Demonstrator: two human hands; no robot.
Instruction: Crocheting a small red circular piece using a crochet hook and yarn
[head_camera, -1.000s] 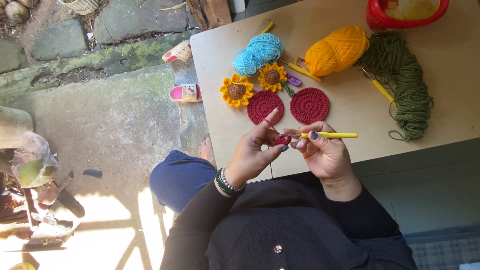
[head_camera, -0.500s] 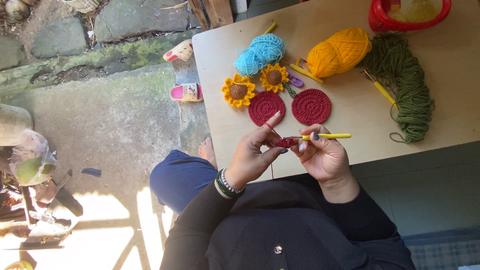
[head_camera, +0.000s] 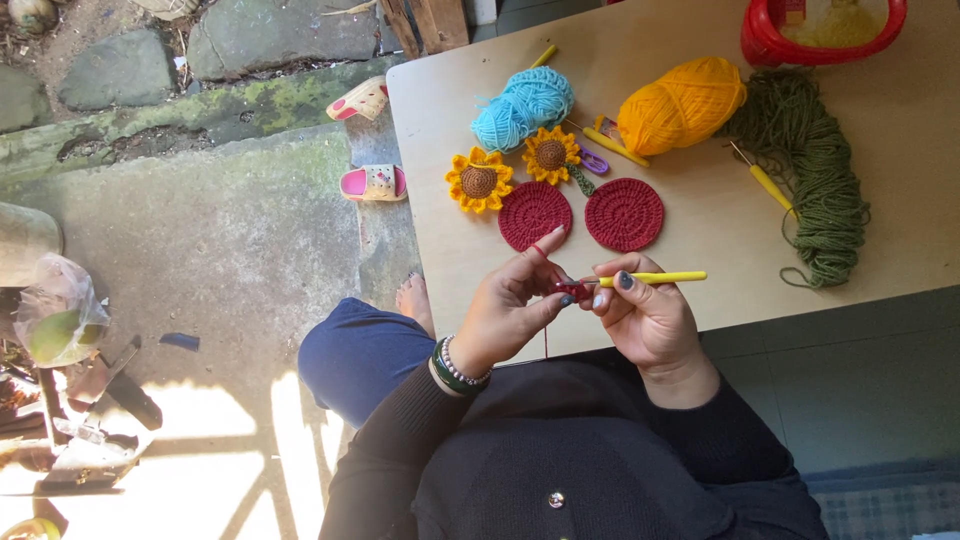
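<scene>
The left hand (head_camera: 505, 310) is bent up at the wrist, its fingers pinched tight on a tiny red crochet piece (head_camera: 574, 290), one finger sticking up. Touching it, the right hand (head_camera: 645, 315) curls its fingers around a yellow crochet hook (head_camera: 655, 278), over the bench (head_camera: 700, 250) edge.

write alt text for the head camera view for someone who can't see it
Seen from above, a seated person's left hand pinches a small red crochet piece while the right hand works it with a yellow crochet hook. On the wooden table beyond lie two red crocheted circles, two crocheted sunflowers, and blue, orange and green yarn.
</scene>
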